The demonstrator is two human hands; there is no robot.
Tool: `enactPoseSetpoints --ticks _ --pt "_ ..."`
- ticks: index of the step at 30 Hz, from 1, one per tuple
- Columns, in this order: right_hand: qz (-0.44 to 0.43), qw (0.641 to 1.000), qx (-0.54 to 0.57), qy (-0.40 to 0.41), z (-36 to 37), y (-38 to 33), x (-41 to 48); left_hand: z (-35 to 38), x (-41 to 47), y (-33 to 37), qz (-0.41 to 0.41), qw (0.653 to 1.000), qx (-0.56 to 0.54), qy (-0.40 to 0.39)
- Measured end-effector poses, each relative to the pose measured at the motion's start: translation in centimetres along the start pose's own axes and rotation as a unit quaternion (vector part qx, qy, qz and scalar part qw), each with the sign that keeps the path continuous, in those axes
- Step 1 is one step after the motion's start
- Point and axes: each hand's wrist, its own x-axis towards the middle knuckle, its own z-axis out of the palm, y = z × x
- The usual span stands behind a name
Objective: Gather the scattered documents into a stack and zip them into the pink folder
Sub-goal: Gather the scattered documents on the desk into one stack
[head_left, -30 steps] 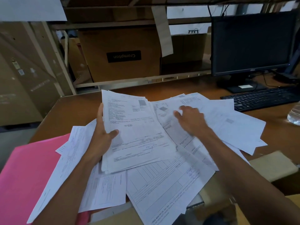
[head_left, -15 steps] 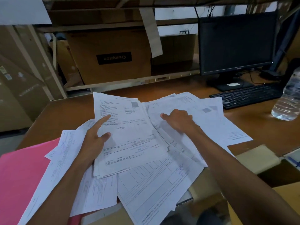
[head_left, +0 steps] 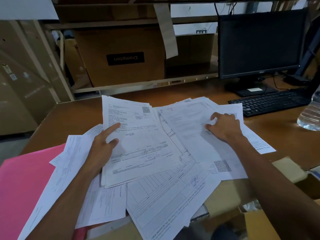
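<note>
Left grip (head_left: 102,146) clasps the stack (head_left: 138,144), thumb and forefinger on top, other fingers hidden beneath; right grip (head_left: 223,127) sets bent fingertips (head_left: 218,116) on loose documents (head_left: 199,146), pinch unclear. On the table (head_left: 72,115), the pink folder (head_left: 26,187) lies near-left, partly covered and cut off.

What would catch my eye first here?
White documents sprawl across the brown desk, with the left hand holding a stack and the right hand resting on others. A pink folder glows at lower left, and a dark monitor stands at upper right.
</note>
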Motion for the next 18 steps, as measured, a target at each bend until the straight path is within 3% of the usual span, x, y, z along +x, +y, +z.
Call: enactPoseSetpoints --ticks 3,7,10,12,14,16,18 --pt "0.02 0.994 0.109 0.011 -0.5 0.8 -0.1 -0.1 0.0 -0.1 -0.001 1.0 0.002 0.002" --pt "-0.027 0.985 0.173 0.006 -0.5 1.7 -0.1 0.0 0.0 0.0 -0.003 1.0 0.006 0.001" --pt "-0.045 0.974 0.206 0.081 -0.5 1.3 0.1 -0.1 0.0 0.0 -0.005 1.0 0.01 0.007" --pt "-0.039 0.936 0.296 0.185 -0.9 0.9 0.0 -0.1 -0.1 0.0 -0.005 1.0 0.001 0.01" --pt "-0.041 0.874 0.427 0.228 -1.4 0.7 -0.2 -0.1 -0.1 0.1 -0.007 1.0 -0.006 0.01" --pt "-0.028 0.831 0.526 0.181 -1.6 0.7 -0.2 -0.1 -0.1 0.0 -0.01 1.0 -0.008 0.007" --pt "-0.01 0.816 0.569 0.1 -1.3 0.9 0.1 -0.1 -0.1 0.0 -0.009 1.0 -0.012 0.005"
